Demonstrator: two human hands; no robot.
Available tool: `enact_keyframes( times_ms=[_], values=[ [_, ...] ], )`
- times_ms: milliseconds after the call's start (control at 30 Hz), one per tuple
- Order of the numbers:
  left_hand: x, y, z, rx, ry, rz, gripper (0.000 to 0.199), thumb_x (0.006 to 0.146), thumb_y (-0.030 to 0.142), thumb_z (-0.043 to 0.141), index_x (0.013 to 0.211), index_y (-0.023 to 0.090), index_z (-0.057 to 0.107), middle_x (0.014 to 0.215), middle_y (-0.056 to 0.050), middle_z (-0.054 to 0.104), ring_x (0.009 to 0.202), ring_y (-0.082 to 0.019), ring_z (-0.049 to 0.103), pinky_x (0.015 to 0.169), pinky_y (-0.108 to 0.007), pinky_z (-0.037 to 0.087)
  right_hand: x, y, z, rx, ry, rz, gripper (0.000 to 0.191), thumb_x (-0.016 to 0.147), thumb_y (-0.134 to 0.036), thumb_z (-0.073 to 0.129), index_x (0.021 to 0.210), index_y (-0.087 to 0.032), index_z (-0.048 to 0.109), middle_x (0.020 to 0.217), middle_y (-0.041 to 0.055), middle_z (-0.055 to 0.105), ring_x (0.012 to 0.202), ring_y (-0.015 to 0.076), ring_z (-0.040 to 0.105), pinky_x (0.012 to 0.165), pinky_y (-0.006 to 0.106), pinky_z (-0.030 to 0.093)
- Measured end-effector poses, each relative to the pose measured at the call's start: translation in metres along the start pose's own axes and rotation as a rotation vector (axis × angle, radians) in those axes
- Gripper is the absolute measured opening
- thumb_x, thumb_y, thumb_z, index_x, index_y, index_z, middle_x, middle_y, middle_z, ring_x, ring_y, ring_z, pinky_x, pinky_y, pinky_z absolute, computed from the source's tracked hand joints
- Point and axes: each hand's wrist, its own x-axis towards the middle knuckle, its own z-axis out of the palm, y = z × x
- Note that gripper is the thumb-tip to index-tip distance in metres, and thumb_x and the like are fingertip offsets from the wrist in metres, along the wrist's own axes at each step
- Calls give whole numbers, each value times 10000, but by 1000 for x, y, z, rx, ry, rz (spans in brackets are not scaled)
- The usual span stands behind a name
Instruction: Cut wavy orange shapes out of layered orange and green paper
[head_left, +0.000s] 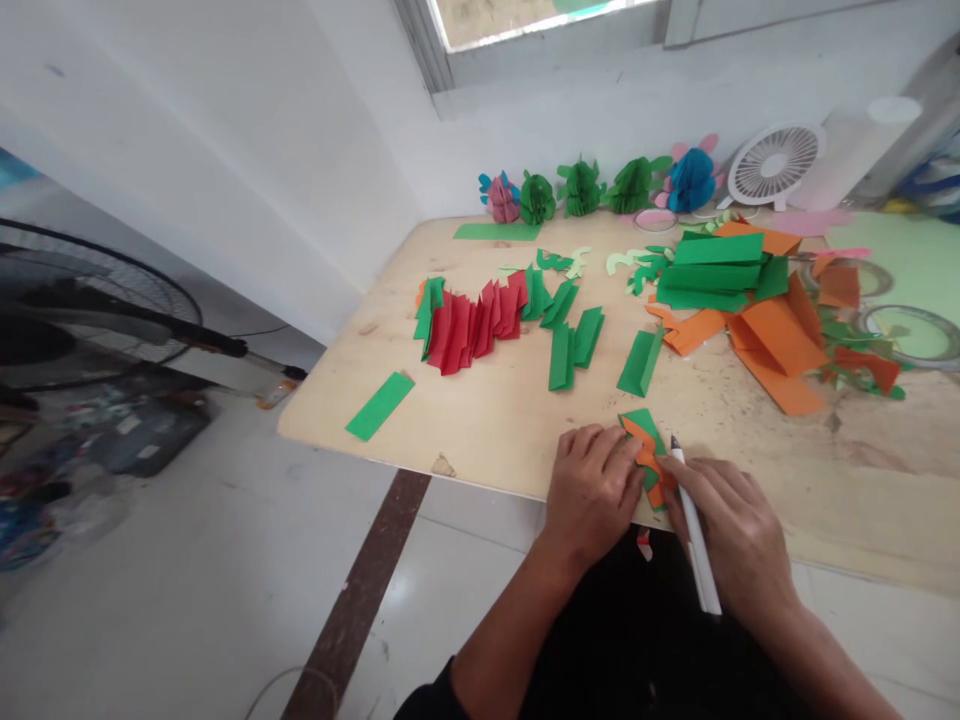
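Note:
At the table's front edge, my left hand [597, 490] presses with curled fingers on an orange paper cutout [640, 436]. The cutout lies over a green paper strip [643, 416], whose ends show around it. My right hand [739, 525] is closed around a white pen [697, 545] with a dark tip. That tip points away from me, just right of the green strip, and the right fingertips also touch the orange paper. Farther up lie a folded green piece [640, 362] and a flat green strip [380, 405] off to the left.
Folded red papers [472, 325] stand in a row between green ones. Stacked green papers [712, 270] and orange papers [784, 330] lie at the right, near tape rolls [911, 335]. Paper figures [582, 188] and a small white fan [776, 165] line the wall. A floor fan [97, 310] stands left.

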Motion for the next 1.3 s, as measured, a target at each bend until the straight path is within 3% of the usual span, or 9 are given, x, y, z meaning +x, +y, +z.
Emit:
enact_keyframes(
  times_ms=[267,900,1300],
  values=[
    [1,0,-2,39,-74,54,267,951,259,478,1169,198,619,1264,-52,631,1087,-250,535,882,-422,424,2,-2,-3,-3,-13,3,287,895,-197,559,1175,-156,602,946,99,689,892,242,602,756,361,444],
    [0,1,-3,30,-43,28,213,951,258,479,1062,179,642,1182,-56,656,1075,-247,542,905,-405,409,3,-3,-1,-14,-23,41,289,897,-215,561,1171,-136,613,935,92,690,911,232,606,768,349,437],
    [1,1,-4,26,-46,37,220,953,252,467,1084,175,625,1148,-57,648,1054,-238,532,890,-403,404,27,-4,3,43,-54,47,364,918,-169,494,1278,-166,552,939,94,669,883,248,591,784,389,459]
  ],
)
